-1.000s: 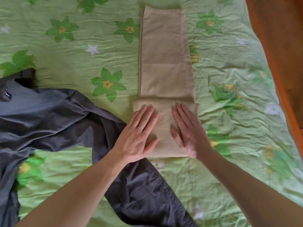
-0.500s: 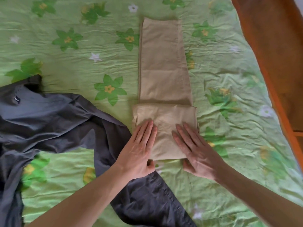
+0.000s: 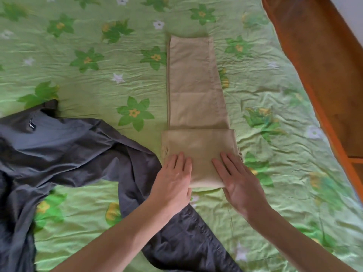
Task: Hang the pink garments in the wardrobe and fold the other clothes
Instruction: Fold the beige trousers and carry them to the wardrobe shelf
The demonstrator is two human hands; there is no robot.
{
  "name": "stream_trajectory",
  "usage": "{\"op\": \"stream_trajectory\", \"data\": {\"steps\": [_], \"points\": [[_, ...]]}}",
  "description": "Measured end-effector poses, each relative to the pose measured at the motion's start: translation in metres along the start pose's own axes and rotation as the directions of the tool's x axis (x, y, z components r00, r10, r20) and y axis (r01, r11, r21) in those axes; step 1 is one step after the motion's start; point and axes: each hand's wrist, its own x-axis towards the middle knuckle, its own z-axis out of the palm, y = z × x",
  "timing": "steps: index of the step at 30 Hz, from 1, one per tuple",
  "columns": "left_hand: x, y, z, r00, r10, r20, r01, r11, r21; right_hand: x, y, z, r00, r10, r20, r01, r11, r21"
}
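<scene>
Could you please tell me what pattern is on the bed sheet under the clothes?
Light green bed sheet with green, yellow-centred flowers and small white ones; head view.

beige trousers (image 3: 196, 99), dark grey garment (image 3: 68, 150), green flower-print bedsheet (image 3: 88, 36), orange-brown wooden frame (image 3: 324, 65).

A home bedroom: a bed spread with a wrinkled green floral sheet (image 3: 82, 79) fills the view. Clothes lie on it, beige trousers (image 3: 196, 99) at 12 o'clock, a grey garment (image 3: 64, 146) at 9. Orange-brown wooden furniture (image 3: 322, 61) stands at 2 o'clock.
</scene>
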Motion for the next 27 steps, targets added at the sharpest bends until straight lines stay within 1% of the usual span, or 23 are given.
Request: {"op": "stream_trajectory", "data": {"steps": [2, 3, 4, 6, 8, 10, 12, 13, 15, 16, 18, 19, 21, 23, 24, 26, 27], "points": [[-0.009, -0.009, -0.018, 0.996, 0.032, -0.081, -0.039, 0.996, -0.083, -0.002, 0.000, -0.022, 0.999, -0.016, 0.031, 0.014, 0.999, 0.041], [-0.016, -0.013, -0.028, 0.995, 0.038, -0.090, -0.049, 0.991, -0.122, -0.005, -0.001, -0.034, 0.999, -0.023, 0.048, 0.020, 0.998, 0.067], [-0.022, -0.016, -0.037, 0.996, 0.047, -0.076, -0.058, 0.987, -0.150, -0.008, -0.001, -0.046, 0.998, -0.025, 0.064, 0.019, 0.995, 0.094], [-0.037, -0.026, -0.048, 0.993, 0.113, -0.040, -0.118, 0.976, -0.183, -0.018, -0.003, -0.065, 0.994, -0.005, 0.108, -0.013, 0.986, 0.165], [-0.049, -0.033, -0.056, 0.981, 0.185, -0.060, -0.194, 0.955, -0.226, -0.030, -0.004, -0.082, 0.990, 0.045, 0.133, -0.081, 0.957, 0.278], [-0.059, -0.035, -0.059, 0.972, 0.200, -0.126, -0.228, 0.931, -0.284, -0.044, -0.003, -0.093, 0.984, 0.124, 0.131, -0.168, 0.891, 0.423], [-0.064, -0.035, -0.056, 0.968, 0.159, -0.193, -0.224, 0.895, -0.386, -0.055, 0.000, -0.100, 0.967, 0.220, 0.129, -0.253, 0.771, 0.584], [-0.066, -0.034, -0.054, 0.969, 0.110, -0.220, -0.206, 0.853, -0.480, -0.061, 0.002, -0.099, 0.952, 0.276, 0.134, -0.293, 0.691, 0.661], [-0.066, -0.033, -0.052, 0.974, -0.023, -0.223, -0.143, 0.701, -0.699, -0.065, 0.003, -0.095, 0.905, 0.402, 0.136, -0.356, 0.543, 0.761], [-0.063, -0.031, -0.052, 0.971, -0.099, -0.219, -0.110, 0.628, -0.771, -0.064, 0.001, -0.093, 0.878, 0.459, 0.132, -0.373, 0.488, 0.789], [-0.055, -0.027, -0.052, 0.947, -0.245, -0.208, -0.054, 0.517, -0.854, -0.054, -0.003, -0.087, 0.817, 0.558, 0.145, -0.416, 0.396, 0.819], [-0.050, -0.025, -0.054, 0.936, -0.290, -0.197, -0.042, 0.465, -0.885, -0.048, -0.004, -0.084, 0.783, 0.604, 0.151, -0.436, 0.360, 0.825], [-0.038, -0.025, -0.056, 0.934, -0.306, -0.183, -0.044, 0.410, -0.911, -0.030, -0.005, -0.077, 0.722, 0.680, 0.131, -0.438, 0.301, 0.847], [-0.026, -0.033, -0.051, 0.943, -0.303, -0.137, -0.010, 0.385, -0.923, -0.013, -0.004, -0.068, 0.679, 0.726, 0.106, -0.424, 0.270, 0.865], [-0.020, -0.038, -0.047, 0.946, -0.315, -0.079, 0.038, 0.348, -0.937, -0.004, -0.004, -0.064, 0.676, 0.730, 0.098, -0.417, 0.270, 0.868], [-0.009, -0.048, -0.037, 0.948, -0.316, 0.031, 0.117, 0.258, -0.959, 0.012, -0.001, -0.053, 0.701, 0.704, 0.114, -0.404, 0.260, 0.877], [-0.004, -0.050, -0.032, 0.950, -0.304, 0.066, 0.146, 0.248, -0.958, 0.020, 0.001, -0.047, 0.713, 0.687, 0.141, -0.404, 0.239, 0.883]]}}
